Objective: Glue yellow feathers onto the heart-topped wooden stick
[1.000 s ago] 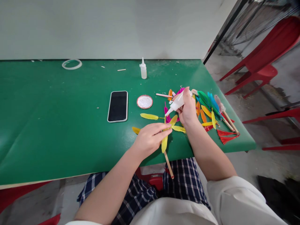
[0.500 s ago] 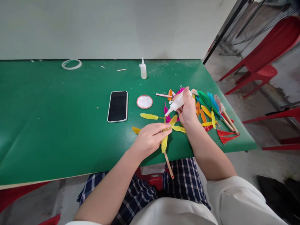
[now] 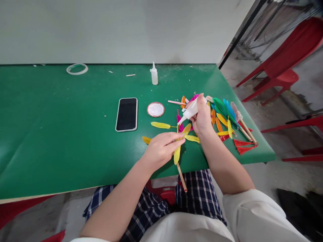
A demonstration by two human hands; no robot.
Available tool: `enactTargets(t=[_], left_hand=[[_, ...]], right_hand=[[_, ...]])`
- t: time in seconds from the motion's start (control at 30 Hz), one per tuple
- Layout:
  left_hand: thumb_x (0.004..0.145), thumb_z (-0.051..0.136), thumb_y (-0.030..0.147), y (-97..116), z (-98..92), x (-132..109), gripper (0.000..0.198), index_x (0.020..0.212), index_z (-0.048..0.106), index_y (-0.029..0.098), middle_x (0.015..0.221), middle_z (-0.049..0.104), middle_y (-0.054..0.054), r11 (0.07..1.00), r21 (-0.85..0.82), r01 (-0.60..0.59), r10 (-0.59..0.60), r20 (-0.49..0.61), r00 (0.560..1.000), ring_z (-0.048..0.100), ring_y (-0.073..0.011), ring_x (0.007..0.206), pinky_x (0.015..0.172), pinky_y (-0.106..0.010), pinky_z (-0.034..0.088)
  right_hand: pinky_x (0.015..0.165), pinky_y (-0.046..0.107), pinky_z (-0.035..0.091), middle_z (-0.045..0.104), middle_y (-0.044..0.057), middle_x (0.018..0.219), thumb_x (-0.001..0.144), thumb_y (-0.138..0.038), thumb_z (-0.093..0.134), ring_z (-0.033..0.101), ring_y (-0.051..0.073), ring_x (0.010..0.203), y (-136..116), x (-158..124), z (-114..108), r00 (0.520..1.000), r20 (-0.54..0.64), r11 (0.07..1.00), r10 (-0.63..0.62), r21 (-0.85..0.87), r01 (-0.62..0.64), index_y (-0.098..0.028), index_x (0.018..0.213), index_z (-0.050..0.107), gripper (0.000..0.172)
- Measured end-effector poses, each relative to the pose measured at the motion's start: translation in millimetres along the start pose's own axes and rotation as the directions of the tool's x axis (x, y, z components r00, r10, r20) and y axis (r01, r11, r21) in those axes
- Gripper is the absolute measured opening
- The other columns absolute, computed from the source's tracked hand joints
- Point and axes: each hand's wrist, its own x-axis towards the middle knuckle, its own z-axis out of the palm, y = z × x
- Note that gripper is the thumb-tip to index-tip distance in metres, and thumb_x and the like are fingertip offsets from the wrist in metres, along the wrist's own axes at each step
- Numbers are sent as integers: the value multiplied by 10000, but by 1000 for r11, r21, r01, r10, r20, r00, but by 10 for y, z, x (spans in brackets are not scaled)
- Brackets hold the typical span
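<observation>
Very little differs from a second ago. The whole scene sits a hair farther left, so the tape ring (image 3: 77, 73) at upper left and the small bottle (image 3: 154, 78) at upper centre stand a trace nearer the frame's left edge. Right of centre, any shift of the left hand (image 3: 163, 148) on the yellow feathers (image 3: 177, 156), or of the white bottle (image 3: 191, 109) in the right hand (image 3: 203, 119), is perhaps just camera sway.

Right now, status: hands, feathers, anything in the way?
Right hand gripping white squeeze bottle, nozzle angled down. Left hand on yellow feathers, grip hidden. Mixed feather pile beside right hand.
</observation>
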Motion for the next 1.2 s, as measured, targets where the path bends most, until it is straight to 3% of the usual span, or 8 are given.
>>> enactTargets(t=[0.17, 0.8, 1.2], left_hand=[[814, 539, 62, -1, 1, -4, 233, 1012, 618, 155, 1017, 669, -75, 1000, -7, 9, -9, 7, 1000, 624, -173, 951, 769, -313, 544], [815, 540, 63, -1, -1, 8, 226, 1006, 619, 154, 1008, 672, -73, 1000, -5, 5, -5, 0, 1000, 629, -174, 940, 760, -314, 548], [821, 534, 70, 1, 0, 3, 222, 1008, 617, 156, 1009, 671, -75, 1000, -4, 6, -6, 6, 1000, 629, -171, 943, 763, -316, 550]], right_hand=[[308, 215, 168, 389, -20, 472, 736, -694, 425, 300, 52, 353, -3, 2, 1, 1000, 5, 1000, -8, 13, 8, -182, 580, 523, 544], [310, 199, 250, 420, -22, 481, 754, -667, 426, 416, 80, 380, 29, 22, -19, 1000, 4, 1000, 14, 20, -14, -173, 708, 570, 516], [330, 214, 224, 411, -19, 498, 735, -698, 414, 351, 62, 372, 12, 15, -12, 1000, 20, 1000, -2, -19, 2, -185, 599, 513, 540]])
